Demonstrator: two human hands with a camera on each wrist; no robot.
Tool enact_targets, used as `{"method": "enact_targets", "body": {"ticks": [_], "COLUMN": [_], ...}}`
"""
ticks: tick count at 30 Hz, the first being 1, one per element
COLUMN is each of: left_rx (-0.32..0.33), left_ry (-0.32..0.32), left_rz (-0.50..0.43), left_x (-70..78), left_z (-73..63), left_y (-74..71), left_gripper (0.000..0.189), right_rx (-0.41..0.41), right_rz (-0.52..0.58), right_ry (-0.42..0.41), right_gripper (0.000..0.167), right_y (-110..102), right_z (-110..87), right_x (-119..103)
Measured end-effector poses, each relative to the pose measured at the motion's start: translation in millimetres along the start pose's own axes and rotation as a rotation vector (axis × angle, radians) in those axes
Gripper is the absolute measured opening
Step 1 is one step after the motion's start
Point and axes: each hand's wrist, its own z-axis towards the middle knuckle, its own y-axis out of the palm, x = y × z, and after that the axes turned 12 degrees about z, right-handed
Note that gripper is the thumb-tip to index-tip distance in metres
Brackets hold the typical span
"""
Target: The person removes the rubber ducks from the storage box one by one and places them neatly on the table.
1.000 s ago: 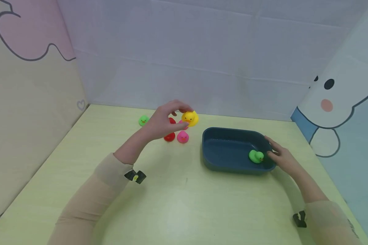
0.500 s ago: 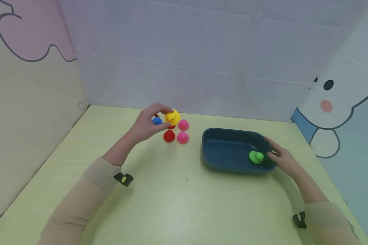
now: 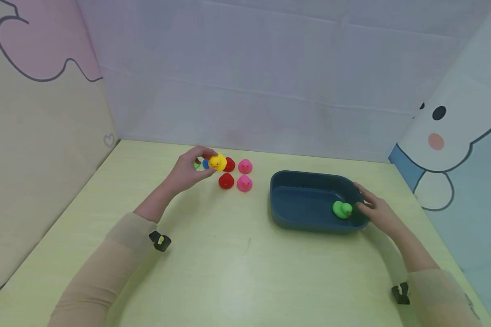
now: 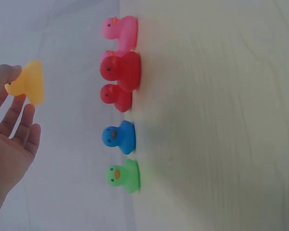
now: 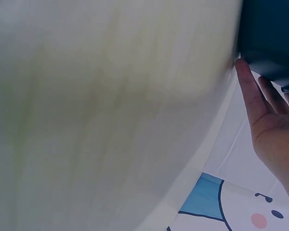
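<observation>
My left hand (image 3: 188,171) pinches a yellow rubber duck (image 3: 218,162) between thumb and fingertips. In the left wrist view the duck (image 4: 31,83) is held above the table level, beside a line of other ducks. A green duck (image 3: 196,164) and a blue duck (image 3: 206,164) show partly behind that hand; the left wrist view shows the blue (image 4: 120,137) and green (image 4: 125,175) ones whole. At the right end of a dark blue tray (image 3: 311,226), my right hand (image 3: 378,213) holds the rim, thumb over it and fingers along the outside. Inside lies a green duck (image 3: 342,209).
Two red ducks, one in front (image 3: 226,181) and one behind (image 3: 229,164), stand beside two pink ducks, front (image 3: 244,183) and back (image 3: 245,166). A pale backdrop (image 3: 249,91) rises at the table's (image 3: 245,272) far edge, with printed side panels left and right.
My left hand has carried the yellow duck leftward and, lately, lower, from near the pink ducks to in front of the blue one. The right hand and tray have stayed put.
</observation>
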Motion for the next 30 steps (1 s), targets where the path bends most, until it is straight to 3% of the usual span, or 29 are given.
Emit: {"method": "enact_targets", "body": {"ticks": [14,30], "left_rx": [-0.143,-0.326], "left_ry": [-0.107,-0.136], "left_rz": [0.001,0.048], "left_x": [-33.2,-53.9], "left_z": [2.2,6.3], "left_y": [8.9,16.8], "left_gripper": [0.04,0.033], "right_rx": [0.017,-0.044], "right_rz": [-0.068,0.193], "right_ry": [-0.041,0.09], "right_gripper": [0.06,0.062], "right_y": [-1.7,-10.4], "right_z": [-0.8,-4.3], "right_x": [-2.4,6.6]}}
